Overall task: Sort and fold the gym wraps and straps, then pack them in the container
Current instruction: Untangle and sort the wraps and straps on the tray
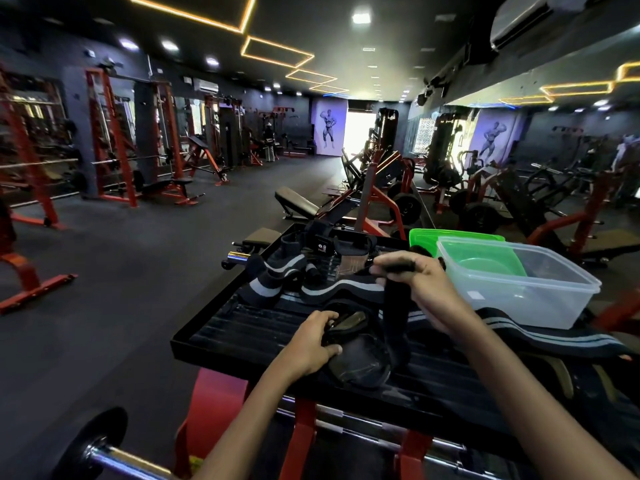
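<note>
Black strap (393, 306): upper end hidden inside the right hand (420, 285), lower end lost among dark gear under the left hand (311, 341); its full length cannot be told. Striped wrap (554, 336): partly covered by the clear container (540, 289) and the right forearm. White label (322, 248) on the far strap: print too small to read; table (214, 337): near edge hidden by the forearms.

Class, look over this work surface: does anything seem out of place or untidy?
Yes. A striped wrap trails from under the clear container off the black platform, unfolded. More wraps lie heaped and tangled at the far end.
</note>
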The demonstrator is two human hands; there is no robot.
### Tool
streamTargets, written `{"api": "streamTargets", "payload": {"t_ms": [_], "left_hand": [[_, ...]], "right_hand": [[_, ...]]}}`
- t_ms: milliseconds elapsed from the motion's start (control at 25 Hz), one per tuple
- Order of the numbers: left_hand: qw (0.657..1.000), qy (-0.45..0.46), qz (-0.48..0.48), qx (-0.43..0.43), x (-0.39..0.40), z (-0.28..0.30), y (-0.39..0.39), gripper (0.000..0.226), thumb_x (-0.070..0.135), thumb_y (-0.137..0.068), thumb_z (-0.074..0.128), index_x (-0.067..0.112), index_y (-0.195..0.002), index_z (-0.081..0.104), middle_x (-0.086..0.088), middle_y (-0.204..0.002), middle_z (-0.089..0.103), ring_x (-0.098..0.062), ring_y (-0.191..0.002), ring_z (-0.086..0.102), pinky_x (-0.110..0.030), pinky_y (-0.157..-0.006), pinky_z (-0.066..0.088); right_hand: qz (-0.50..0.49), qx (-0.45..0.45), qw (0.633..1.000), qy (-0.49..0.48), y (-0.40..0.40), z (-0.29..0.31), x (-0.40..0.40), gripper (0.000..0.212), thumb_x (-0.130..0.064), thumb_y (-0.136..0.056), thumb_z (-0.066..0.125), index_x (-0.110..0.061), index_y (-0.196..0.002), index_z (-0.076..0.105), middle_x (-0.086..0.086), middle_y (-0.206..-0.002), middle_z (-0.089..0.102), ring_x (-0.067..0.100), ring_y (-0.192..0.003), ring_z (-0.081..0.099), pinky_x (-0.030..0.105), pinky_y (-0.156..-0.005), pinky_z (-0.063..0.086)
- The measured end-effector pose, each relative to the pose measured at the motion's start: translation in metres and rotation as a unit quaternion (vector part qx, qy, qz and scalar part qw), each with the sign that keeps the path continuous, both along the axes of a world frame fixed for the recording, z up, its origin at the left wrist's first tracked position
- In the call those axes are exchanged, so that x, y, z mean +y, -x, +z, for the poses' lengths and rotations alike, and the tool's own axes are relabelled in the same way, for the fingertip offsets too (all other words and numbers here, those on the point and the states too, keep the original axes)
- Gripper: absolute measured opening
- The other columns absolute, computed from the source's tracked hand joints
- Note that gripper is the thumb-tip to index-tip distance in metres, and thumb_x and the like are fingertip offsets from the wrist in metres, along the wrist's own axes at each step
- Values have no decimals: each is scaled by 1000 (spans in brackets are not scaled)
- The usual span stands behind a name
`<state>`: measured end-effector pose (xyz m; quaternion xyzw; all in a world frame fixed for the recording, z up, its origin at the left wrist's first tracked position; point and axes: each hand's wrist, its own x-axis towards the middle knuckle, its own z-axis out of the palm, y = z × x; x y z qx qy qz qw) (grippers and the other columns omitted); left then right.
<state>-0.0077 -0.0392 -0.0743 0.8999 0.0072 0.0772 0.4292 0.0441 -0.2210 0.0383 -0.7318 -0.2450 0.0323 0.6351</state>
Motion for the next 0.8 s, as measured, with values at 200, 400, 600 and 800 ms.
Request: {"api": "streamTargets", "payload": {"t_ms": [200, 400, 600, 800], "left_hand": [[997, 75, -12, 31, 7, -3, -4, 52, 7, -78, 72, 21, -123, 51, -5, -120, 53, -22, -110, 56, -37, -98, 47], [968, 241, -31, 59, 13, 1, -3, 34, -4, -78, 63, 22, -98, 59, -5, -96, 62, -16, -80, 60, -29, -77, 47], [842, 514, -20, 164, 12, 6, -10, 12, 16, -88, 56, 8, -81, 62, -3, -69, 48, -12, -62, 44, -23, -62, 37], [793, 596, 39, 123, 1, 8, -15, 24, -12, -84, 54, -1, -105, 57, -12, -86, 65, -15, -70, 65, -23, -63, 54]], "right_hand": [[37, 181, 983, -17, 6, -20, 36, 10, -13, -95, 49, -8, -87, 47, 9, -59, 51, 14, -30, 42, 17, -31, 32], [3, 193, 980, 50, 7, -44, 51, 21, -4, -91, 56, -2, -70, 53, 17, -71, 62, 12, -32, 44, 19, -33, 35], [-24, 220, 973, 71, 10, -49, 37, 30, -10, -97, 46, -9, -67, 47, 22, -93, 70, 10, -26, 39, 16, -29, 28], [-23, 168, 982, 85, 6, -53, 28, 33, -18, -95, 51, -14, -63, 56, 12, -80, 74, 13, -58, 67, 21, -50, 48]]}}
